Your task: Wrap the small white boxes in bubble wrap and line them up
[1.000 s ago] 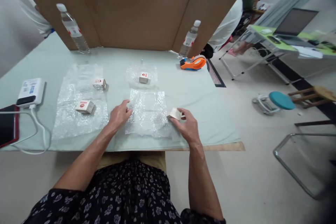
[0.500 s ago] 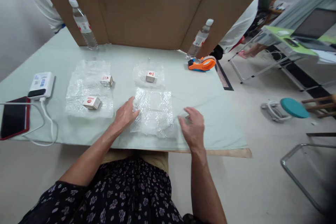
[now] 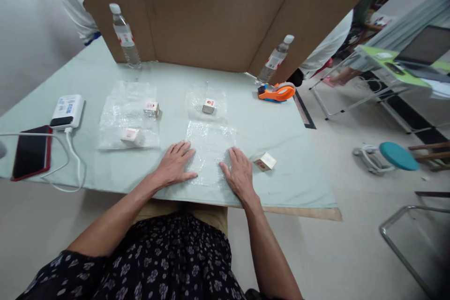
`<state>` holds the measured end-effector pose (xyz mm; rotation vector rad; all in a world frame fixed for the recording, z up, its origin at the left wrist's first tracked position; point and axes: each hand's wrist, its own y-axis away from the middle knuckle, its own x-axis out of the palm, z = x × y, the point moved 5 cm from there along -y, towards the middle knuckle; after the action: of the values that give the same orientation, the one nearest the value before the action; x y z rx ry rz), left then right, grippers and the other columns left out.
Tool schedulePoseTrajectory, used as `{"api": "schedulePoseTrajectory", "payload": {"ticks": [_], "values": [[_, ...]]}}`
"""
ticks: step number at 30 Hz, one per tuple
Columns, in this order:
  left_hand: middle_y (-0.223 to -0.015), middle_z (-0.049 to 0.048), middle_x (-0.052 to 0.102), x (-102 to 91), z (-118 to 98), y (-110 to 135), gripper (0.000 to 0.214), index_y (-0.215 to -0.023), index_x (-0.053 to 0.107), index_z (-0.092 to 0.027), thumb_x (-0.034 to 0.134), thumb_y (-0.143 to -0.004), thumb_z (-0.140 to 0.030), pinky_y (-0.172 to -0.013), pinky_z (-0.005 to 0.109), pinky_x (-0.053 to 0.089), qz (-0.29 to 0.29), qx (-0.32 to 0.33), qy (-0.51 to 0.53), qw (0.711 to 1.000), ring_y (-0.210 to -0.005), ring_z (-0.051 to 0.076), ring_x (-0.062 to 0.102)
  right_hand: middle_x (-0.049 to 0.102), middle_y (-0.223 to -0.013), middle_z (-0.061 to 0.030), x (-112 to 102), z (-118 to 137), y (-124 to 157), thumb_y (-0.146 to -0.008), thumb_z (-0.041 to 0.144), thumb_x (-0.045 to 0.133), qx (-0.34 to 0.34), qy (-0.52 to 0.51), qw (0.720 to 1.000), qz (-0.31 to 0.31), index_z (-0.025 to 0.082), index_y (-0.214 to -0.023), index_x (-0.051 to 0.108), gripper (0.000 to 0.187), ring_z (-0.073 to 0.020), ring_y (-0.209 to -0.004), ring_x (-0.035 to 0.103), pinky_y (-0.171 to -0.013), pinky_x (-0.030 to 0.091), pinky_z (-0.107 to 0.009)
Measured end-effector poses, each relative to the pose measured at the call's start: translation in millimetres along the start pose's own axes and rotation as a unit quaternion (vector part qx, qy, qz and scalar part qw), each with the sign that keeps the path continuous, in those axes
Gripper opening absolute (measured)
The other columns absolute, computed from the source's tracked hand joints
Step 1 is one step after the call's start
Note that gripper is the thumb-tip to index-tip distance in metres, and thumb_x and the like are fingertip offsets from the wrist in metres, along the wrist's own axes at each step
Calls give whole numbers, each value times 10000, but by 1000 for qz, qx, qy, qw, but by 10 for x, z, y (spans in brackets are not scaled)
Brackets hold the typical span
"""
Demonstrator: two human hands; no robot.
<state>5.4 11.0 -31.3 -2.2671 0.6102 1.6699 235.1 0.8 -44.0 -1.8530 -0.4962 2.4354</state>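
A clear sheet of bubble wrap [image 3: 207, 154] lies flat in front of me. My left hand [image 3: 176, 164] rests on its left edge with fingers stretched out. On the right edge lies my right hand [image 3: 239, 171], also open and flat. Just right of that hand a small white box [image 3: 266, 161] sits tilted on the cloth. Beyond the sheet, another small box [image 3: 208, 106] stands on a separate piece of bubble wrap [image 3: 193, 103]. To the left, two more small boxes, one nearer [image 3: 131, 135] and one farther [image 3: 151, 109], are on a larger bubble wrap piece [image 3: 114, 115].
An orange tape dispenser [image 3: 277, 93] lies at the back right by a water bottle [image 3: 276, 60]. Another bottle [image 3: 125, 37] stands at the back left, before a cardboard panel [image 3: 211, 14]. A white power bank [image 3: 67, 111] and a cabled phone [image 3: 32, 152] lie at left.
My right hand has let go of the small box, leaving it at the right, and moved left onto the bubble wrap. My left hand has flattened on the sheet. The view has shifted slightly.
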Motion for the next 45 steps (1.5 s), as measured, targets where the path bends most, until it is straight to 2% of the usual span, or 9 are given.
{"api": "schedulePoseTrajectory", "payload": {"ticks": [5,11,14,24,29,32,35,39,45], "values": [[-1544,179,412,-84,72,227,645,-1374,512,-178,656,-829,-492,-1170,548,241,-22,-23,0,999,-1457,369,315,512,-1456,-202,5,-61,146,-989,452,416,25,18,999,-14,111,-1385,496,529,-337,-1368,432,-1084,360,-505],[-1509,147,455,-179,-481,235,525,-1273,590,-199,671,-826,-463,-1209,549,177,-76,85,13,993,-1479,344,273,544,-1421,-206,18,-13,134,-989,440,407,26,36,998,-44,106,-1360,520,511,-330,-1343,454,-1070,367,-494],[-1437,164,518,-112,-638,180,476,-1209,611,-166,691,-818,-426,-1202,549,204,-47,128,6,991,-1434,351,349,566,-1394,-198,8,-21,132,-982,441,426,23,37,997,-60,119,-1346,533,498,-320,-1314,477,-1058,378,-489],[-1428,136,543,91,-457,241,367,-1216,599,-180,633,-879,-321,-1185,542,261,-30,131,63,989,-1393,319,414,690,-1169,-131,-234,-23,237,-964,314,464,42,-2,980,-194,179,-1035,673,259,-261,-1095,613,-970,451,-440],[-1434,149,545,103,-421,252,328,-1167,616,-177,639,-853,-269,-1180,550,282,-29,146,80,986,-1398,314,426,551,-1354,-203,-585,-520,397,-858,352,585,117,-16,955,-271,136,-1282,555,477,-335,-1264,511,-1038,403,-543],[-1406,148,570,106,-426,263,295,-1114,625,-180,622,-818,-181,-1175,563,291,-38,148,81,985,-1392,313,438,548,-1328,-256,-606,-972,358,-762,459,657,182,-75,961,-194,71,-1360,469,737,-358,-1174,553,-965,458,-552],[-1387,137,588,113,-446,283,261,-1048,636,-184,576,-806,-107,-1176,563,294,-55,147,71,985,-1389,303,443,667,-1127,-183,-550,-1172,257,-726,528,668,213,-153,959,-104,119,-1221,573,649,-288,-917,633,-822,528,-475],[-1375,124,602,107,-473,308,199,-974,647,-179,525,-846,-89,-1177,550,308,-72,146,53,985,-1382,291,457,707,-1000,-103,-670,-858,60,-729,533,697,194,-212,952,-107,175,-1098,624,518,-244,-841,634,-813,533,-431],[-1345,149,613,59,-531,297,142,-925,662,-158,521,-912,-170,-1144,564,351,-76,137,42,987,-1341,317,493,683,-1219,-112,-548,162,-269,-822,394,671,-5,-261,965,-26,197,-1221,594,452,-265,-1082,637,-916,508,-415]]}}
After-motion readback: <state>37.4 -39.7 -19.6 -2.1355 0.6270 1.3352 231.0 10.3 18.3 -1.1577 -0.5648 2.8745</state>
